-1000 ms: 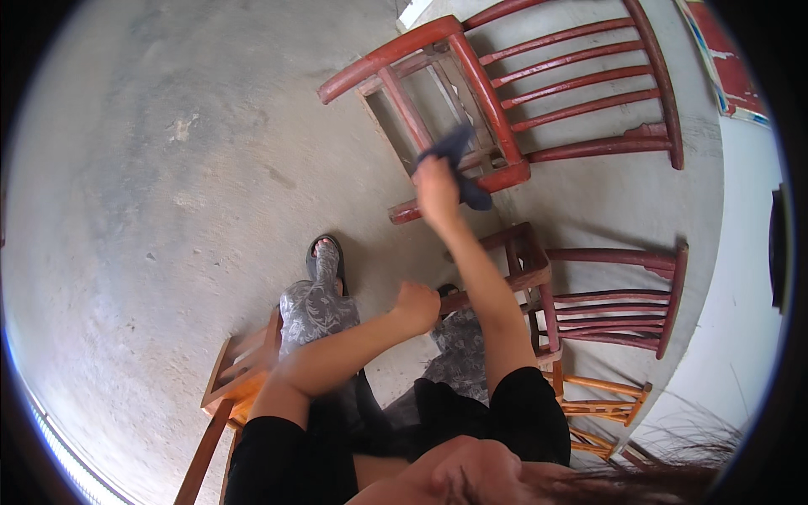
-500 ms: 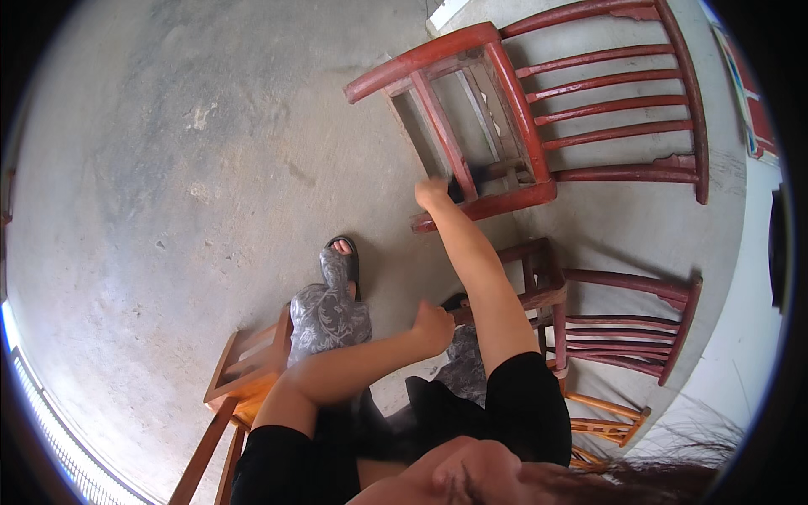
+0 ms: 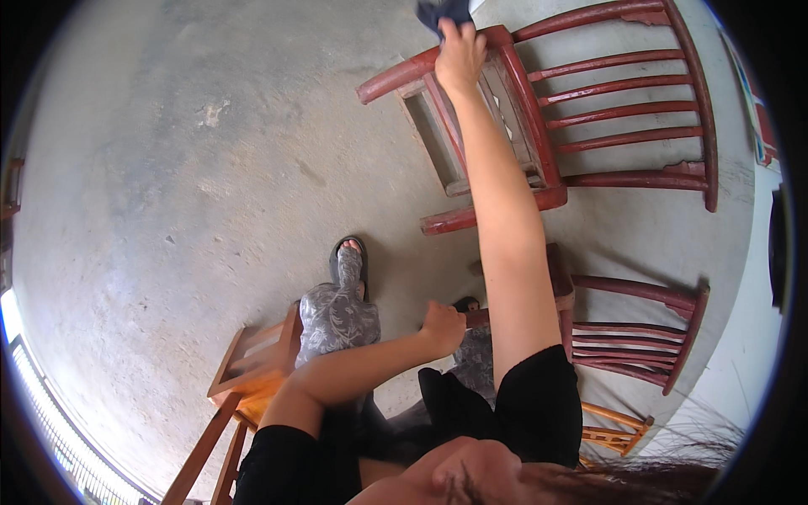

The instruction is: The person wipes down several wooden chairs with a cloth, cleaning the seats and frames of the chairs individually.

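My right arm stretches far out over a red wooden chair (image 3: 551, 160). Bunched in the fingers of my right hand (image 3: 461, 57) is a dark blue cloth (image 3: 443, 12), at the far corner of the chair's frame, by a thick rounded bar (image 3: 396, 77). The seat frame shows open gaps between its slats. Closer to my body, my left hand (image 3: 443, 328) is curled closed beside the bar end of a second dark red chair (image 3: 631, 328). Whether its fingers wrap that bar or hold something else, I cannot tell.
An orange-brown wooden chair (image 3: 252, 370) stands at my left, and part of another light wooden chair (image 3: 619, 433) shows at lower right. My sandalled foot (image 3: 350, 261) is on the grey concrete floor (image 3: 194, 168). A white wall (image 3: 724, 337) runs along the right.
My right hand has moved away from the near side of the red chair to its far corner, carrying the cloth. My left hand has barely shifted. The view has moved slightly.
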`<state>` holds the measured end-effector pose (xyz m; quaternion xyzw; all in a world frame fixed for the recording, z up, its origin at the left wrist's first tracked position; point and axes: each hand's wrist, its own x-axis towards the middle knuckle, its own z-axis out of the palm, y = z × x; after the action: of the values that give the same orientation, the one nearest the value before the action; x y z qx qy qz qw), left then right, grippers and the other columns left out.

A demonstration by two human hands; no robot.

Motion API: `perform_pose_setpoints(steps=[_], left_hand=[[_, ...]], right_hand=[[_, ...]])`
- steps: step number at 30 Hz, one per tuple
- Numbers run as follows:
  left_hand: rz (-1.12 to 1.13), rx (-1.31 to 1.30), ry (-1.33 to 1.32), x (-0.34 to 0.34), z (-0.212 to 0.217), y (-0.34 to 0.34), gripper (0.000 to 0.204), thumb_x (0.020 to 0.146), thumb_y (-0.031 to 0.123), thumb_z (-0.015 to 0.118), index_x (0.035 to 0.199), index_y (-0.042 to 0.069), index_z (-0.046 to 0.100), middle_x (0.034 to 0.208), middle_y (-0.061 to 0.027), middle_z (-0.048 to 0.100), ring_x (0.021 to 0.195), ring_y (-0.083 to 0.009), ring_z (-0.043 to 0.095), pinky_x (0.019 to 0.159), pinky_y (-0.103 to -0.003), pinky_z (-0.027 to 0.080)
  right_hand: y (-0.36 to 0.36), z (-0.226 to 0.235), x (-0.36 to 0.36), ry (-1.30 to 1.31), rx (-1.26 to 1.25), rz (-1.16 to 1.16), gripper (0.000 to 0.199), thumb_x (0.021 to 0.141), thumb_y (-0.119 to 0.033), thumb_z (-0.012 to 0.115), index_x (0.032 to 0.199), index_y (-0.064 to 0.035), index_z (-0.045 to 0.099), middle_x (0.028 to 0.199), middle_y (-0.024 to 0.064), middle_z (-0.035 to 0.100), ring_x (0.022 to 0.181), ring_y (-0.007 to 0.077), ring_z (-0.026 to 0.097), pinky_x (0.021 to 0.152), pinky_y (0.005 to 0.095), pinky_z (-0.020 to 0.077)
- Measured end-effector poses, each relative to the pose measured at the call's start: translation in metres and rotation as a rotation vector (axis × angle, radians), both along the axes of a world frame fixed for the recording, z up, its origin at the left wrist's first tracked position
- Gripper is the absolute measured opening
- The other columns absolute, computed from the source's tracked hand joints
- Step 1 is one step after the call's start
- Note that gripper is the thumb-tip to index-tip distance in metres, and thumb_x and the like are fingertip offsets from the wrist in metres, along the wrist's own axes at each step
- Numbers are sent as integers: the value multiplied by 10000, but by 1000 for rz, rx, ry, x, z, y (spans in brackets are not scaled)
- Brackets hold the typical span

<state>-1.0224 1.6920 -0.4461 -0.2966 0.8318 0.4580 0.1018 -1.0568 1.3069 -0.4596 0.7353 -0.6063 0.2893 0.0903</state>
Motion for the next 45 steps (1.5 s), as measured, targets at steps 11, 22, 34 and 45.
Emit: perform_pose_setpoints(steps=[11,22,34,45], left_hand=[[22,-71,-81,5,2,1,226,767,168,480,926,44,582,902,-121,600,826,-267,584,706,-401,379],[117,-72,37,-6,-14,7,244,741,162,507,936,32,573,895,-112,587,836,-259,559,726,-397,382],[119,-204,8,6,3,-3,195,740,185,527,890,62,534,809,-82,577,756,-246,567,642,-378,398],[135,-112,-73,17,3,-13,299,720,268,591,911,42,551,881,-116,593,856,-274,582,712,-375,410]], right_hand=[[105,-48,56,49,660,627,154,723,-74,573,854,-130,632,843,143,563,842,316,536,750,413,425],[30,-75,45,167,238,171,176,798,-125,483,966,-84,452,903,123,447,761,302,539,597,398,474],[-6,49,-122,470,84,-85,162,818,-132,451,969,-171,498,889,123,447,803,311,543,613,430,495],[227,2,-161,66,253,-145,361,749,10,507,1088,-109,537,957,137,431,868,320,505,746,405,428]])
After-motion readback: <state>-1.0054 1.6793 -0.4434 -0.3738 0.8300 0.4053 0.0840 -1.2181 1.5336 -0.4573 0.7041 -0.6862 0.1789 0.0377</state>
